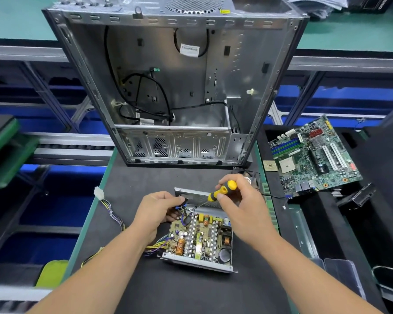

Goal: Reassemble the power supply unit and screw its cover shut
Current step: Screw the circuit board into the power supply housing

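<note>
Between both hands, power supply unit [200, 239], screwdriver [221, 191] gripped

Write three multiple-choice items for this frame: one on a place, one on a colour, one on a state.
1. Where does the motherboard lie?
A. Inside the computer case
B. Right of the computer case, outside it
C. Under the power supply

2. What colours is the screwdriver handle?
A. Yellow and black
B. Red
C. Blue and white

3. What state is the power supply unit in?
A. Cover screwed shut
B. Open, circuit board exposed
C. Mounted in the case

Answers: 1 B, it rests on the dark surface at right. 2 A, seen in the right hand. 3 B, components are bare.
</note>
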